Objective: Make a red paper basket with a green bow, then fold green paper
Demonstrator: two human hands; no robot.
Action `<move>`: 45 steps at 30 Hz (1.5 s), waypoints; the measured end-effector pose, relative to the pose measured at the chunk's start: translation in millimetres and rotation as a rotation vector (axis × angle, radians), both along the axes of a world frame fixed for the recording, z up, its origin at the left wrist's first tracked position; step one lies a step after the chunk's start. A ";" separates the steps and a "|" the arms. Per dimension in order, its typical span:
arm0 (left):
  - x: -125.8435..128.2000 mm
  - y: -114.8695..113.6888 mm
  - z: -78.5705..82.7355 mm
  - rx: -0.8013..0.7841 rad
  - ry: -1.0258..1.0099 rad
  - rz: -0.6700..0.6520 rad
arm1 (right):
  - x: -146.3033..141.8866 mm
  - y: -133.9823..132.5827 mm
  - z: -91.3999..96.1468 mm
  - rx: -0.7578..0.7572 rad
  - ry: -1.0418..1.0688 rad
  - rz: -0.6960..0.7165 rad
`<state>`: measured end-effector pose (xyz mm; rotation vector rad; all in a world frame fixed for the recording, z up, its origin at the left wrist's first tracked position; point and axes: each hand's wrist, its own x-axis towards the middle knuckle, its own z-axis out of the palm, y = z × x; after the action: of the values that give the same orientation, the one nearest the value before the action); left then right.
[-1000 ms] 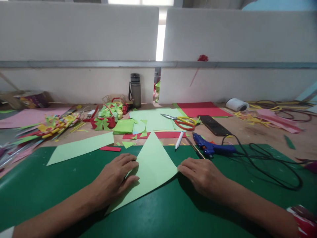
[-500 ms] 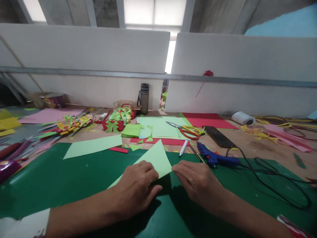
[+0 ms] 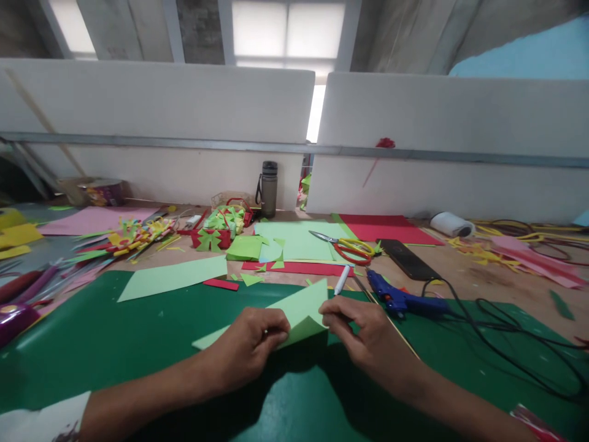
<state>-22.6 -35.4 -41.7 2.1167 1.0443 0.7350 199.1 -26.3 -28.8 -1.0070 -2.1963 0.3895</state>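
Observation:
A light green sheet of paper (image 3: 299, 307) is held between both hands, just above the green mat (image 3: 151, 344). My left hand (image 3: 257, 341) is closed on its near edge, thumb below and fingers curled over. My right hand (image 3: 356, 325) pinches the paper's right corner between thumb and fingers. The near edge bends upward between the hands, showing part of the underside. Just beyond my right hand lies a white marker (image 3: 341, 280), and a blue glue gun (image 3: 405, 301) rests to its right.
Scissors (image 3: 345, 245) lie on pale green sheets (image 3: 299, 236). A black phone (image 3: 407, 258) and the glue gun's cable (image 3: 506, 368) are at right. Another green strip (image 3: 175, 277) lies at left, near a small red basket (image 3: 221, 238). A bottle (image 3: 268, 190) stands by the white partition.
The paper has turned and lowered, its upper corner shifting right toward my right hand. Its near edge now curls up. My left hand has closed more tightly, and the camera view has tilted up slightly.

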 end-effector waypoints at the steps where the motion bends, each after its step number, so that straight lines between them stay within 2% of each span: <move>1: -3.4 0.5 -0.9 0.029 -0.008 0.007 | 1.6 1.1 -0.7 -0.001 0.021 -0.018; 5: -16.4 4.6 -1.4 0.162 -0.005 0.023 | 6.2 6.4 -2.3 0.064 0.079 0.002; 8: -22.8 9.5 1.9 0.296 -0.007 -0.048 | 5.9 9.0 1.0 0.123 0.074 0.075; 12: -28.5 15.9 11.3 0.491 0.026 -0.116 | 0.7 9.8 8.3 0.033 0.041 0.139; 15: -30.1 15.7 17.3 0.540 0.015 -0.113 | -7.3 9.1 10.9 -0.038 0.034 0.208; 18: -27.9 9.1 21.4 0.412 -0.047 -0.068 | -15.7 7.8 11.4 -0.051 0.039 0.255; 22: -22.1 -1.5 30.5 0.081 -0.010 0.051 | -20.4 7.5 15.0 -0.084 0.036 0.230; 25: -18.8 -2.6 36.9 -0.216 -0.120 0.025 | -20.0 8.2 16.6 -0.123 -0.003 0.214; 29: -16.5 4.5 35.6 -0.554 -0.315 -0.061 | -20.6 8.6 11.7 -0.169 -0.061 0.294; 34: -14.5 12.0 27.0 -0.693 -0.402 -0.115 | -21.3 7.9 7.0 -0.199 -0.054 0.336; 45: -13.1 16.4 17.6 -0.790 -0.458 -0.104 | -17.5 8.0 5.6 -0.223 -0.014 0.344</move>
<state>-35.7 -19.1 -24.1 1.2391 0.7812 0.5821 181.7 -18.3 -23.2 -0.7412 -2.3797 0.8007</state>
